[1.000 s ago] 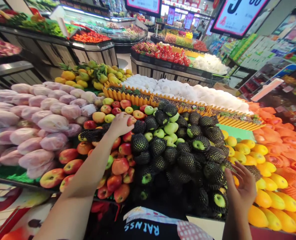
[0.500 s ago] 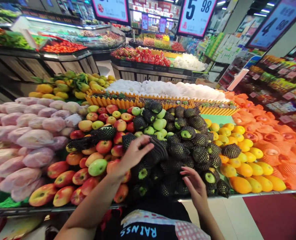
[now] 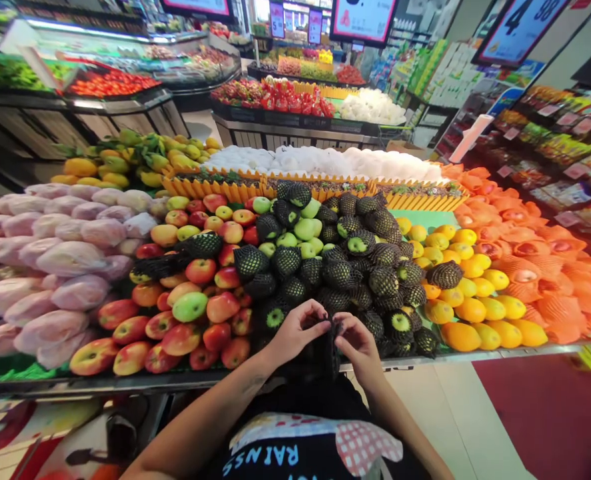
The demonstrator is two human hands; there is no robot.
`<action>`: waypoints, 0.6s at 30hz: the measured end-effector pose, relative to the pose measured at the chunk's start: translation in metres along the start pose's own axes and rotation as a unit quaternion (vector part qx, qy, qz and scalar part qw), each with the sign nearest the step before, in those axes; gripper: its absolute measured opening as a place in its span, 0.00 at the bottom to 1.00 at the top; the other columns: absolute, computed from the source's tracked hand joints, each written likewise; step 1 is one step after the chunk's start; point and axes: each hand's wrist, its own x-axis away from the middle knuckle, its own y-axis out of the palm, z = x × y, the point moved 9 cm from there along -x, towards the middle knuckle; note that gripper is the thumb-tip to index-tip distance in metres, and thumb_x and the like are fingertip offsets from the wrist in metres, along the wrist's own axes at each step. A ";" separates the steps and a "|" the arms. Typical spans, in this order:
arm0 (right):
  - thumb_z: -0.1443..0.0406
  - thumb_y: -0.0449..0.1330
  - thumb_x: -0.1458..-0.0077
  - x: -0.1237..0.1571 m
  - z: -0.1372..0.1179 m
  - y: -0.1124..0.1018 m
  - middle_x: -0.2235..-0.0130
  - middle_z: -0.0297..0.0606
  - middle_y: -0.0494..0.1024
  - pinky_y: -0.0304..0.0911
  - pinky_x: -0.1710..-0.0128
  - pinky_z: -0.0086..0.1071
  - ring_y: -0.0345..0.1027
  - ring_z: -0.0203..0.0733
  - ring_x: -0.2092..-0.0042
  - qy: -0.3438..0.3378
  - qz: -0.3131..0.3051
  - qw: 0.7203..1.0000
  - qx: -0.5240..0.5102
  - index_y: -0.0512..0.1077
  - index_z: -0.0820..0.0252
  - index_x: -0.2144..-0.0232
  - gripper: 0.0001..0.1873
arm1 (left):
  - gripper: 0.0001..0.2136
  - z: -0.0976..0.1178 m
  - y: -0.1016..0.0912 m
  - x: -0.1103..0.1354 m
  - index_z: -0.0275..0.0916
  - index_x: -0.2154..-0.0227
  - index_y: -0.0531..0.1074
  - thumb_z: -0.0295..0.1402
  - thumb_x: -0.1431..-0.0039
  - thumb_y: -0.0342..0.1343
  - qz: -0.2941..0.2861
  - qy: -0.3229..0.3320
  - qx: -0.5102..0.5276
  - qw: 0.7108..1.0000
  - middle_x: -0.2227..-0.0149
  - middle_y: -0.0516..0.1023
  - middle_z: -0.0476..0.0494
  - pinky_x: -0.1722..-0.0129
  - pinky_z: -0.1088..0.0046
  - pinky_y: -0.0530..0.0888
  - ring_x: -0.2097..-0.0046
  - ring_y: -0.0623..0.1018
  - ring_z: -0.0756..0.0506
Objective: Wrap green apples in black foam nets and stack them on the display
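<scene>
Close together at the front edge of the fruit stand, my left hand [image 3: 302, 330] and my right hand [image 3: 358, 341] pinch the top of a black foam net sleeve [image 3: 329, 357]. The sleeve hangs down between them, flattened and dark against my clothing. Right behind my hands lies a heap of green apples in black foam nets [image 3: 338, 272]. A few bare green apples [image 3: 308, 229] sit on top of it. To the left are loose red apples [image 3: 181, 339], with one green apple [image 3: 190, 307] among them.
Pink wrapped fruit [image 3: 70, 257] fills the left of the stand. Yellow-orange fruit [image 3: 468, 313] and orange-netted fruit [image 3: 560, 280] lie on the right. A low orange fence [image 3: 315, 185] runs behind the apples, with white-wrapped fruit [image 3: 320, 160] beyond. Price screens [image 3: 362, 23] hang overhead.
My left hand has drawn back from the heap with the black sleeve. My right hand has moved in to meet it, and both now grip the sleeve's top.
</scene>
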 end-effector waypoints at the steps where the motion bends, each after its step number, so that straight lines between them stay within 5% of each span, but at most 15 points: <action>1: 0.56 0.70 0.49 0.002 0.003 -0.002 0.59 0.34 0.76 0.65 0.53 0.37 0.69 0.44 0.56 0.012 -0.005 1.000 -0.020 0.73 0.51 0.70 0.11 | 0.19 -0.001 0.001 0.002 0.39 0.69 0.67 0.49 0.48 0.66 0.016 0.001 0.017 1.000 0.69 0.68 0.52 0.64 0.75 0.67 0.65 0.69 0.50; 5: 0.53 0.66 0.44 0.005 0.014 -0.006 0.64 0.33 0.75 0.64 0.57 0.33 0.67 0.41 0.61 0.081 -0.042 0.987 -0.136 0.71 0.51 0.69 0.12 | 0.22 -0.013 0.011 0.007 0.40 0.69 0.64 0.53 0.48 0.63 0.045 -0.029 0.101 0.993 0.72 0.66 0.55 0.68 0.76 0.66 0.70 0.66 0.51; 9: 0.49 0.72 0.53 0.001 0.013 -0.008 0.61 0.34 0.74 0.64 0.56 0.32 0.67 0.42 0.58 0.123 -0.078 0.980 -0.139 0.75 0.50 0.58 0.23 | 0.19 -0.012 0.017 0.004 0.39 0.68 0.67 0.49 0.48 0.65 0.090 -0.010 0.033 0.995 0.71 0.69 0.54 0.66 0.75 0.66 0.68 0.69 0.51; 13: 0.57 0.76 0.58 -0.007 0.001 -0.023 0.66 0.30 0.73 0.63 0.56 0.30 0.66 0.39 0.61 0.106 -0.076 0.989 -0.074 0.74 0.52 0.70 0.16 | 0.17 -0.018 0.034 -0.004 0.37 0.73 0.71 0.44 0.50 0.68 0.103 -0.015 0.006 0.995 0.73 0.71 0.52 0.67 0.76 0.65 0.69 0.70 0.51; 18: 0.51 0.67 0.50 -0.008 0.001 -0.072 0.65 0.33 0.76 0.68 0.60 0.34 0.70 0.40 0.64 0.100 -0.055 0.993 -0.037 0.69 0.52 0.72 0.16 | 0.17 -0.042 0.073 -0.015 0.38 0.72 0.72 0.43 0.54 0.71 0.099 -0.082 0.287 0.949 0.76 0.70 0.55 0.70 0.78 0.66 0.73 0.70 0.53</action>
